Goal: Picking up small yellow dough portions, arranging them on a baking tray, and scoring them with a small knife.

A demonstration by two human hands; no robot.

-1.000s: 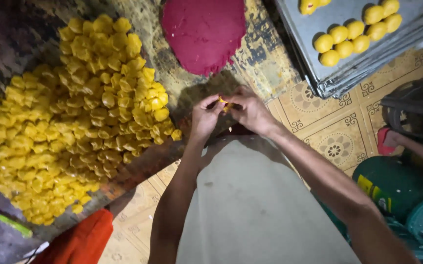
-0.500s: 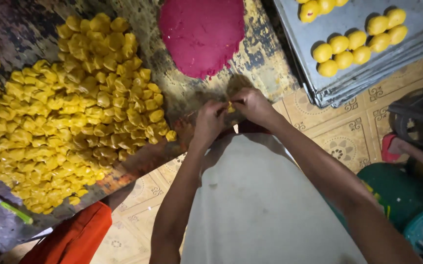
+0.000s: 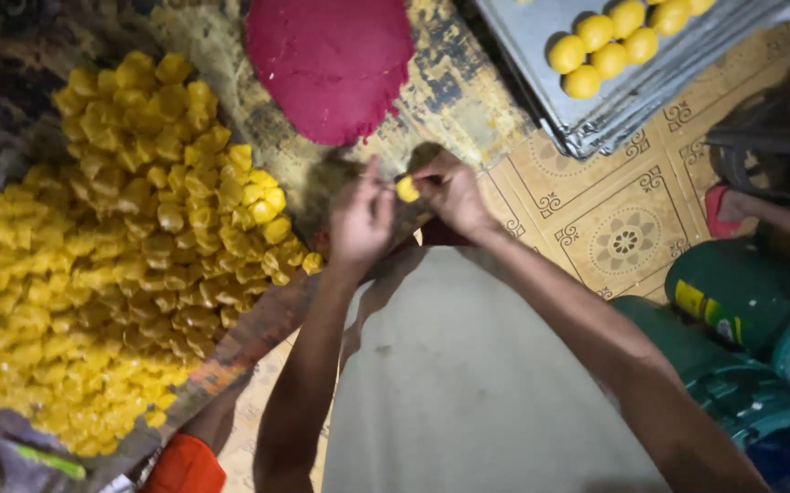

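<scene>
The small yellow piece (image 3: 407, 189) shows only as a sliver between the fingertips of both hands; most of it is covered, and its shape cannot be made out. The metal tray (image 3: 541, 110) at 1 o'clock is cut off by the top edge, with a few round yellow balls (image 3: 606, 46) in view. The heap of yellow pieces (image 3: 139, 274) runs off the frame at 9 o'clock, and the red dough slab (image 3: 331, 64) is clipped at 12 o'clock.

The left hand (image 3: 363, 224) is raised with fingers curled and thumb up, pinching the small yellow piece from its 9 o'clock side. The right hand (image 3: 454, 192) closes on the same piece from the 3 o'clock side, its forearm reaching in from 5 o'clock. Both hands hover over the near edge of the worn desk (image 3: 454, 87), just below the dough slab.

Patterned floor tiles (image 3: 623, 242) lie open at 3 o'clock, between the tray and a green container (image 3: 732, 292).
</scene>
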